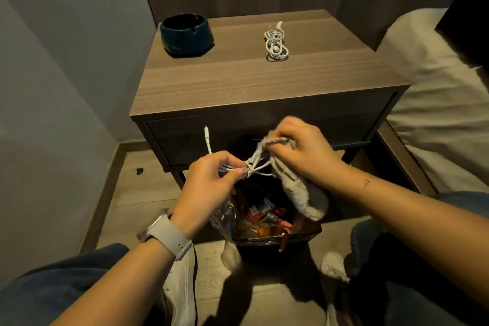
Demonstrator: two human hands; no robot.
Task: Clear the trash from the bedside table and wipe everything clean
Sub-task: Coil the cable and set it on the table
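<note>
In front of the bedside table point(238, 82), my left hand point(209, 182) pinches a bundled white cable point(252, 165) whose plug end point(206, 132) sticks up to the left. My right hand point(301, 148) grips a grey cloth point(299, 193) around part of the same cable; the cloth hangs down over the bin. Below both hands stands a black trash bin point(264, 239) with a clear liner, holding wrappers and packets. On the tabletop sit a dark blue ashtray point(186, 34) at the back left and a second coiled white cable point(276, 43) at the back middle.
A bed with a white pillow point(428, 66) lies right of the table. A grey wall point(53, 74) closes the left side. My knees in jeans and white shoes point(182, 286) flank the bin on the wooden floor. The table's drawer front is shut.
</note>
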